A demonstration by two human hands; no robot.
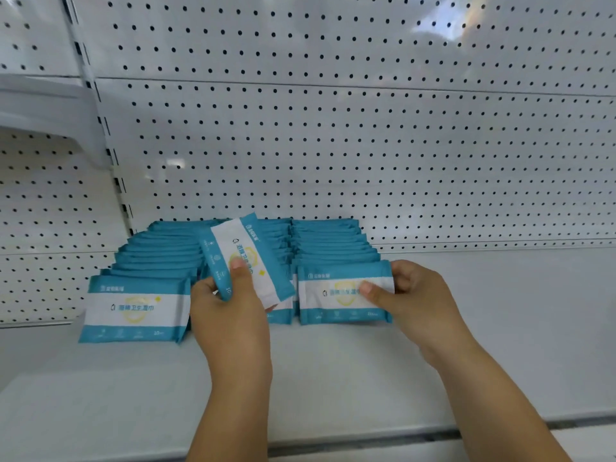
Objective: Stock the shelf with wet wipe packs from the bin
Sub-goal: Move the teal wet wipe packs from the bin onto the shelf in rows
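The left hand (pixel 230 305) has its grip closed round a flat, soft teal-and-white wet wipe pack (pixel 246 258). The thumb lies on the pack's printed face, and the pack is held tilted over the middle row. The right hand (pixel 413 291) pinches in its grip the right end of the upright front pack (pixel 336 295) of the right row. Three rows of identical packs (pixel 160 255) stand on the left half of the white metal shelf (pixel 466 328), running back to the white perforated back panel (pixel 366 145).
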